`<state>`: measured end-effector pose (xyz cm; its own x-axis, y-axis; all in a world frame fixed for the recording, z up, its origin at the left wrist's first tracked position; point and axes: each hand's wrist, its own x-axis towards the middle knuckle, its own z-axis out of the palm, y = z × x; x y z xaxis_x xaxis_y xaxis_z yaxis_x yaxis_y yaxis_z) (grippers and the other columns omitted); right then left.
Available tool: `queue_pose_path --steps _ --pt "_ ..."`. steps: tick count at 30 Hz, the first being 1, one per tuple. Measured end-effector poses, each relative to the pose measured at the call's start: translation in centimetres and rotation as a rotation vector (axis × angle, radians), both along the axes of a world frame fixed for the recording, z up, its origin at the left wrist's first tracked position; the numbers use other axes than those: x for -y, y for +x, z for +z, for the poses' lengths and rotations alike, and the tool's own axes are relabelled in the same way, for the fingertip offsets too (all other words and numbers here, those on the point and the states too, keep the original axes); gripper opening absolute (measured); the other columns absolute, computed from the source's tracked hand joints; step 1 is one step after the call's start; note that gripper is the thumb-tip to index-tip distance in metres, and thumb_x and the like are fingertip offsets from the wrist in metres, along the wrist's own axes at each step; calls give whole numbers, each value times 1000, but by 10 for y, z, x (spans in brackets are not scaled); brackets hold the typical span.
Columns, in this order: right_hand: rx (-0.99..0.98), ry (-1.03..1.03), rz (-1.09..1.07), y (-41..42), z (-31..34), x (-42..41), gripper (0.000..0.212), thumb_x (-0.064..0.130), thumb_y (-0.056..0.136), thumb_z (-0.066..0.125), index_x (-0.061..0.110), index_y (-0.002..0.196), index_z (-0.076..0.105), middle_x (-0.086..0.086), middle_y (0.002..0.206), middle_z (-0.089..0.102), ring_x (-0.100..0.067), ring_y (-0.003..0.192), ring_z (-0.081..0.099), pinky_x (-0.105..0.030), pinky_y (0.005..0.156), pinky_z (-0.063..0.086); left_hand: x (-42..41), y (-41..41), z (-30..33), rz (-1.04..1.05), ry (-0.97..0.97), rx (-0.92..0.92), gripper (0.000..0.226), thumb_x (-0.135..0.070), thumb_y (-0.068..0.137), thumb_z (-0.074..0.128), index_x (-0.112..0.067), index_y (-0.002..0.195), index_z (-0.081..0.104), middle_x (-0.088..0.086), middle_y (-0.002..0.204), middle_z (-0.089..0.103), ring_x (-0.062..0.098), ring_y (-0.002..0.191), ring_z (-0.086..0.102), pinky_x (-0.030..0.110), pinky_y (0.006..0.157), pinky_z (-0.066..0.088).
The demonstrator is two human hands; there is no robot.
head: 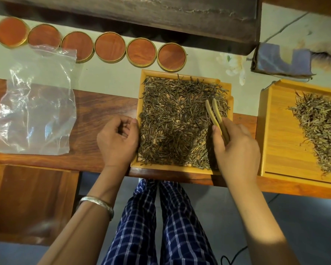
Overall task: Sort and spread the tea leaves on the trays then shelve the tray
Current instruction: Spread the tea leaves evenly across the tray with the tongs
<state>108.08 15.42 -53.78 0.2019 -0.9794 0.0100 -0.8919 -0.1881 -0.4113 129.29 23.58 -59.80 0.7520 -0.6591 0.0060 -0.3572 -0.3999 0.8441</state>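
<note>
the square pale-wood tray (183,167) sits at the near edge of the dark wooden bench (96,104), covered almost edge to edge by thin, dry, dark tea leaves (176,119). they look light, brittle and easily scattered, so the tray is best lifted level by its two side rims. the left hand (118,139), fingers curled, thumb against the left rim, holds nothing. the right hand (237,148) pinches bamboo tongs (216,115), whose long axis points far-left, tips slightly parted over the leaves.
</note>
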Motion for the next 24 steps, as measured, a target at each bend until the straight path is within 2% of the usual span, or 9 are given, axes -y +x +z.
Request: queue_pose_path --steps 2,5,7,8,10,12,16,20,24 --pt "7 -12 4 0 3 -1 34 29 95 55 9 122 63 -13 89 63 -31 72 60 -25 56 32 1 -1 -1 10 -18 -19 8 -21 83 62 -18 77 64 -16 64 56 -5 54 51 4 55 37" --pt "47 -12 57 14 11 -13 32 28 94 57 11 121 64 -7 85 62 -16 60 51 -20 46 28 1 -1 -2 19 -30 -32 8 -22 83 62 -19 76 64 -16 64 56 -5 54 52 4 55 38" --pt "90 41 130 26 13 -25 32 28 94 58 12 122 63 -1 85 60 -8 57 48 -14 44 32 1 -1 -3 19 -33 -35 8 -23 83 61 -20 76 64 -16 64 57 -4 54 52 5 54 38" --pt "112 82 160 32 13 -33 33 29 94 57 14 123 62 1 85 59 -7 54 48 -15 42 38 1 0 -3 18 -34 -35 9 -25 83 61 -21 76 64 -16 64 57 -4 53 52 5 54 38" --pt "149 144 197 41 13 -48 34 31 95 56 15 125 61 2 87 59 -9 54 52 -26 43 48 1 0 -3 12 -33 -32 10 -28 82 60 -22 76 65 -16 63 57 -2 53 52 5 53 38" --pt "132 123 280 48 10 -62 34 29 95 56 10 122 62 0 86 60 -11 53 55 -29 42 51 1 1 -4 13 -25 -34 11 -31 82 60 -23 76 65 -14 63 58 2 53 52 9 54 40" --pt "57 30 358 49 4 -80 30 26 92 61 9 115 68 0 81 62 -11 53 57 -26 41 50 -1 2 -5 10 -13 -18 11 -32 83 60 -24 76 64 -14 63 58 2 53 53 10 55 42" --pt "34 38 351 44 0 -90 30 28 91 59 10 113 69 0 82 63 -11 56 58 -23 44 51 0 2 -5 6 -9 -15 10 -31 83 60 -25 76 63 -15 62 57 1 53 53 7 54 39" --pt "-4 41 377 42 -2 -95 30 27 87 66 11 111 70 1 82 63 -10 58 58 -19 46 47 0 1 -4 8 -6 -17 10 -29 83 61 -22 76 64 -14 63 58 1 54 53 8 54 40"
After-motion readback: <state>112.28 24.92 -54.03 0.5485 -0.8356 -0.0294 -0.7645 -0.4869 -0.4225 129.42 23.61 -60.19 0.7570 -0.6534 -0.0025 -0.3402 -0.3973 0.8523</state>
